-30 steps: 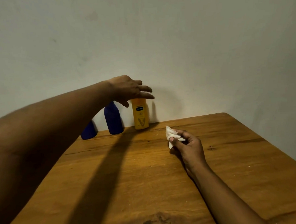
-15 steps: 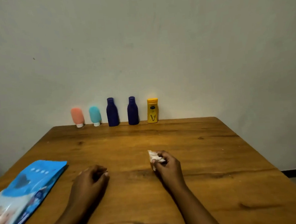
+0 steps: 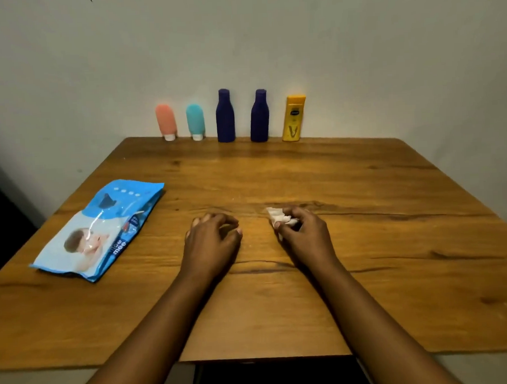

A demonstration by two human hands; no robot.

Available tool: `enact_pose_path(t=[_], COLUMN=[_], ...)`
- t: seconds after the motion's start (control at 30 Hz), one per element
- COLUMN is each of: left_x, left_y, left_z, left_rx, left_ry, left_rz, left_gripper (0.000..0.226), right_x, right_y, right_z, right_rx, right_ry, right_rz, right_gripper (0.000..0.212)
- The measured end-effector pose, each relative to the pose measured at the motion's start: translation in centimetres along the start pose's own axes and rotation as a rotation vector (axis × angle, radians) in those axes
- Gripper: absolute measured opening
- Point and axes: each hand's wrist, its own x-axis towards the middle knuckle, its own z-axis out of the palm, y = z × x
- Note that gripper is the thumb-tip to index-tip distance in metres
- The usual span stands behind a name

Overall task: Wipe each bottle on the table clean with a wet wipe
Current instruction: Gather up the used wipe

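At the left of the counter (image 3: 394, 213) lies a blue wipe pack (image 3: 98, 229), flat and well apart from everything else. Along the far edge, close to the wall, five bottles stand upright in a row: a pink tube (image 3: 165, 120) and a teal tube (image 3: 195, 120), both on their small white caps, then two navy bottles (image 3: 225, 117), then a yellow bottle (image 3: 293, 119). Near the middle, the left grip (image 3: 212, 241) rests on the wood with its fingers loosely curled and nothing in it. Just right of it, the right grip (image 3: 304, 236) is closed round a crumpled white wipe (image 3: 278, 217), whose end sticks out past the fingers. No bottle is in hand, and nothing shows which ones are already clean, so one could easily be skipped or done twice. The row is tight, so a reach for one bottle may knock its neighbour over. The tubes look the likeliest to topple, since they stand on narrow caps. The wipe is wadded small, so it probably offers little fresh surface and may only smear dirt. A damp bottle could also slip from a one-handed hold while being rubbed.
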Motion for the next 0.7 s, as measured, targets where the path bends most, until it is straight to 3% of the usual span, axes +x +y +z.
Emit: enact_pose_path(t=[0.37,0.5,0.7], left_x=[0.4,0.8,1.4], left_y=[0.1,0.9,2.6], left_z=[0.2,-0.4,-3.1], left_rx=[0.161,0.225,0.183], left_ry=[-0.122,-0.249,-0.453], left_rz=[-0.040,-0.074,-0.144], left_gripper=[0.034,0.035,0.045], right_x=[-0.2,-0.2,2.1], right_y=[-0.4,-1.9,-5.0], right_z=[-0.5,-1.0,-2.5], right_rx=[-0.150,-0.147,-0.207], right_ry=[-0.114,-0.195,-0.448], right_rz=[-0.046,0.085,0.257], right_gripper=[0.023,0.026,0.029])
